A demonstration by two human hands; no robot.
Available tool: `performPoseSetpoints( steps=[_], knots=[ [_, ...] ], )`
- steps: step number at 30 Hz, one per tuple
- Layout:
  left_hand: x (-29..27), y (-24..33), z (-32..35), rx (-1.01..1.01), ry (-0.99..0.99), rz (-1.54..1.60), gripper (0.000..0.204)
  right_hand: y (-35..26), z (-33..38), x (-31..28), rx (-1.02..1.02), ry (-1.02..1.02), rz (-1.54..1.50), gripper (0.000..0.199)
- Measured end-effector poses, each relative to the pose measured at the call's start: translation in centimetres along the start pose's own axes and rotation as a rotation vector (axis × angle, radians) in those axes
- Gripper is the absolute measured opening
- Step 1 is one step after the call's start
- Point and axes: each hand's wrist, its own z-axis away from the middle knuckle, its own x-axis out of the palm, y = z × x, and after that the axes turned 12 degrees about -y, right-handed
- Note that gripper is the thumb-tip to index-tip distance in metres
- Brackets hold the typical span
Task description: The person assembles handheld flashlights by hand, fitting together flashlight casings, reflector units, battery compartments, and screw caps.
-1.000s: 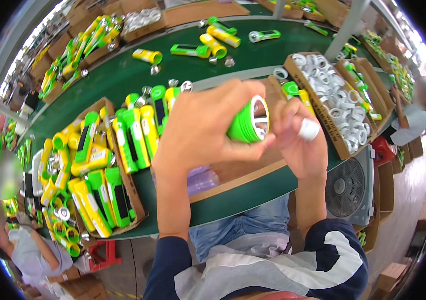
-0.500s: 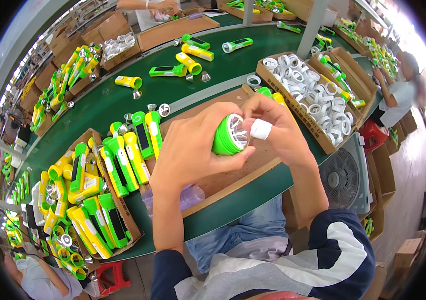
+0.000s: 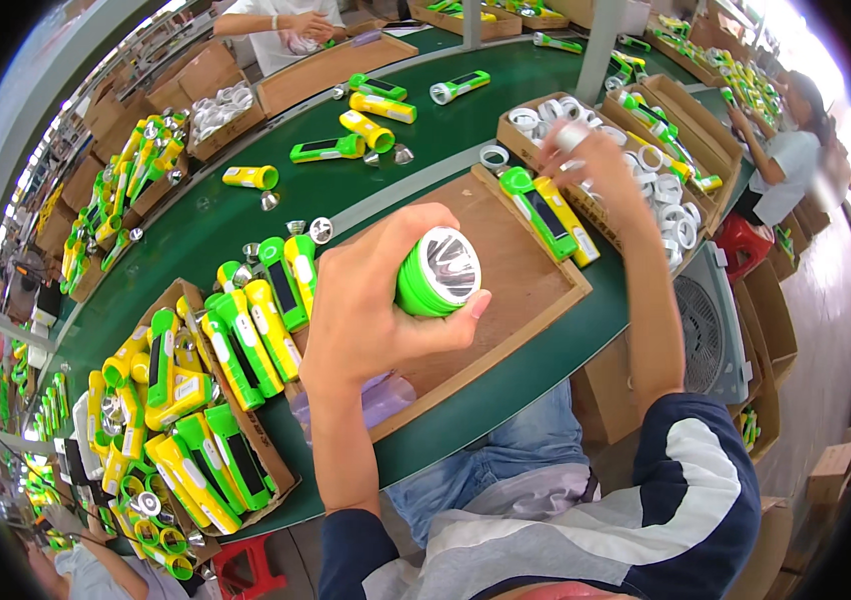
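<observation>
Your left hand is wrapped tight around a green flashlight, thumb along the lower side, the silver reflector end facing up toward you. You hold it raised over the shallow wooden tray on the green table.

Your right hand is stretched out to the cardboard box of white rings at the tray's far right corner. Fingers are bunched at the box with something pale at the tips; motion blur, so you cannot tell whether they have closed on a ring.

On the tray, just under that arm, two flashlights lie side by side, one green, one yellow. A clear plastic bag sits at the tray's near left corner.

To your left, an open box is packed with green and yellow flashlights. More flashlights and loose silver reflectors lie scattered across the far table. Another person's hands work at the far side; a second person sits at the right edge beside more boxes.
</observation>
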Motion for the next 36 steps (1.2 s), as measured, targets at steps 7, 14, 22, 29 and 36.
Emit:
performPoseSetpoints(
  steps=[7,14,22,29,36],
  knots=[
    [-0.9,-0.4,0.6,-0.033,0.033,0.091,0.048,19.2,-2.7,-12.7,0.541,0.209,0.926,0.041],
    [-0.2,-0.6,0.1,-0.003,0.035,0.288,0.041,12.5,-1.5,-11.2,0.392,0.476,0.866,0.038],
    [1.5,0.8,-0.1,-0.296,-0.185,1.069,0.033,-7.9,1.3,4.6,-0.693,-0.157,0.353,0.04],
    [3.1,2.8,-0.7,-0.26,-0.159,1.096,0.043,-8.4,3.6,8.1,-0.666,-0.366,0.069,0.054],
    [2.8,2.3,-0.5,-0.304,-0.165,1.094,0.051,-8.1,3.2,7.7,-0.828,-0.322,0.316,0.064]
  ],
)
